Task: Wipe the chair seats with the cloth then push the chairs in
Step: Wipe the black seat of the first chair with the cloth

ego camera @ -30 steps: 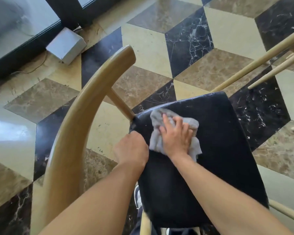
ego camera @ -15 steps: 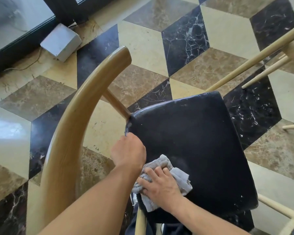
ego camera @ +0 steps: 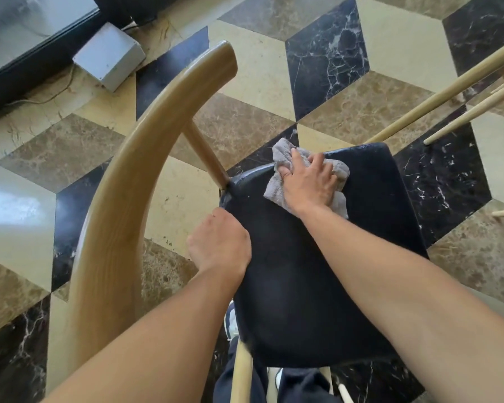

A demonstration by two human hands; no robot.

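Observation:
A wooden chair with a curved backrest (ego camera: 122,199) and a black padded seat (ego camera: 312,280) stands below me. My right hand (ego camera: 309,181) presses a crumpled grey cloth (ego camera: 277,184) flat on the far edge of the seat, fingers spread over it. My left hand (ego camera: 218,242) grips the seat's left edge just below the backrest spindle, fingers curled under and hidden.
A patterned marble floor lies all around. A grey box (ego camera: 109,59) with a cable sits by a dark window frame at the upper left. Pale wooden legs of other furniture (ego camera: 437,100) slant in at the upper right. My dark trousers and shoes show beneath the seat.
My right hand slid the cloth from the seat's near left corner up to its far edge. The left hand kept its hold on the seat's side.

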